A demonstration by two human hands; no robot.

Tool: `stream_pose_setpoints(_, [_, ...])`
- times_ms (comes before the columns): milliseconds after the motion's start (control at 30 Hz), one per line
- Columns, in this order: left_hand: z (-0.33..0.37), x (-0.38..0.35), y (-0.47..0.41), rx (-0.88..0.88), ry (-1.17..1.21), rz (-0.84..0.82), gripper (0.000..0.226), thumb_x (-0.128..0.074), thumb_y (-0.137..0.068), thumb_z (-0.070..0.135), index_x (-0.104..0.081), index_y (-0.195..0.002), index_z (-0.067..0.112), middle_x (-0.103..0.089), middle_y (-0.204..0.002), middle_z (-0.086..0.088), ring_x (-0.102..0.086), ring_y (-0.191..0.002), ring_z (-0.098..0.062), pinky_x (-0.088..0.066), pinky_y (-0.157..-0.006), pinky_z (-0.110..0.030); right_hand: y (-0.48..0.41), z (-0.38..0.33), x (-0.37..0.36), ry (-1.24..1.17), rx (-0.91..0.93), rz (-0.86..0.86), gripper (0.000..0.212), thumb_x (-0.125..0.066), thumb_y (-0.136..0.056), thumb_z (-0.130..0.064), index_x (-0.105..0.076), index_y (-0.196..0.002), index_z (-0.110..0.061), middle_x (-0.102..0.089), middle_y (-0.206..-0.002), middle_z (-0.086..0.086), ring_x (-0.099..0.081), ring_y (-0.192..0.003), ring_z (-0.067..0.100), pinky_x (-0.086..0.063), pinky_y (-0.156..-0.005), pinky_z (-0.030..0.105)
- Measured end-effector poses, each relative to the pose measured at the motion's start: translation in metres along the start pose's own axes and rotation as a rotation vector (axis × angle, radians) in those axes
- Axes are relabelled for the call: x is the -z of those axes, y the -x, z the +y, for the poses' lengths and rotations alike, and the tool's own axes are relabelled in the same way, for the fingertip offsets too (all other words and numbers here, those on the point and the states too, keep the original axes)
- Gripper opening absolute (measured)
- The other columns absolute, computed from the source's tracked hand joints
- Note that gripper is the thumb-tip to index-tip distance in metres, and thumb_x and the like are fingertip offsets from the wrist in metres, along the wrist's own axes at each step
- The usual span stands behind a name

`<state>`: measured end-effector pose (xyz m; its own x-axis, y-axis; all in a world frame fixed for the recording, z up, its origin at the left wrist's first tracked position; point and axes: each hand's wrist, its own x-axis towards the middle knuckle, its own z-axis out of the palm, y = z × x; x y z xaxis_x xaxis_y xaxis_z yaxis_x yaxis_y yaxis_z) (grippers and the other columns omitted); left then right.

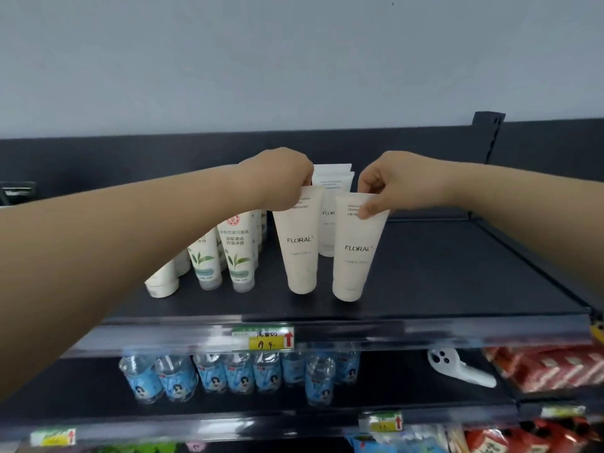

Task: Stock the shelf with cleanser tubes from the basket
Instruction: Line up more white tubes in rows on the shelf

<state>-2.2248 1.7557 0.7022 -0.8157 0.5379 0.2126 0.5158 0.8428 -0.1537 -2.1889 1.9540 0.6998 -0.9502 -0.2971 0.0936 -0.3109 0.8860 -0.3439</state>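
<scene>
**Item 1.** Our left hand [281, 178] has its fingers curled down over the flat top end of the left tube [299, 250] and pinches it. The tube is cream-white, printed FLORAL, and stands cap-down on the shelf [457, 289], directly below the hand.

**Item 2.** Our right hand [392, 184] pinches the top end of the right tube [354, 256], thumb in front and fingers behind. It is the same make, cap-down on the shelf, with its top leaning slightly to the right. The two tubes stand just beside each other. Our hands are apart, each clamped on its own tube.

**Item 3.** The back tubes [330, 197] are more of the same white kind, upright between and behind our hands. We cannot tell how many there are.

**Item 4.** The leaf tubes [237, 253] are to the left of our left hand, beneath that forearm. They are white with a green leaf print and clear caps, and stand cap-down in rows. Farther left are plain white tubes [163, 279], leaning.

**Item 5.** The price tag [264, 338] is on the shelf's front edge, below our left hand. It is yellow and green with a red arrow.

**Item 6.** On the lower shelf, below our hands, are water bottles [228, 371] with blue labels. Below and to the right of our right hand lies a white plastic object [457, 367]; we cannot tell what it is. Red packets [549, 367] lie farther right.
</scene>
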Motion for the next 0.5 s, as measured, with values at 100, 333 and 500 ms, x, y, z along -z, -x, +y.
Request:
stream_pose_setpoints(100, [-0.004, -0.004, -0.016, 0.018, -0.009, -0.018, 0.018, -0.041, -0.088, -0.002, -0.053, -0.092, 0.01, -0.056, -0.093, -0.004, -0.048, -0.082, -0.021, -0.035, -0.061, -0.027, -0.019, 0.009, 0.001, -0.004, 0.011, 0.003, 0.012, -0.074, -0.08, -0.019, -0.067, -0.082, -0.009, -0.067, -0.08, 0.0, -0.064, -0.07, 0.01, -0.049, -0.058, 0.016])
stream_pose_setpoints(333, [-0.016, -0.012, -0.039, 0.039, -0.043, -0.044, 0.022, -0.041, -0.092, 0.0, -0.055, -0.106, 0.01, -0.049, -0.093, 0.0, -0.046, -0.084, -0.019, -0.03, -0.055, -0.023, -0.056, 0.023, 0.002, -0.027, 0.029, -0.031, 0.011, -0.074, -0.08, -0.016, -0.064, -0.075, -0.015, -0.066, -0.077, -0.003, -0.065, -0.072, 0.012, -0.051, -0.061, 0.02])
stream_pose_setpoints(500, [-0.024, -0.019, -0.052, 0.045, -0.052, -0.058, 0.025, -0.041, -0.091, -0.001, -0.057, -0.106, 0.01, -0.05, -0.094, 0.001, -0.046, -0.087, -0.019, -0.034, -0.07, -0.028, -0.073, 0.03, -0.002, -0.027, 0.026, -0.028, 0.011, -0.074, -0.08, -0.016, -0.064, -0.08, -0.011, -0.064, -0.077, -0.001, -0.064, -0.073, 0.016, -0.055, -0.063, 0.024])
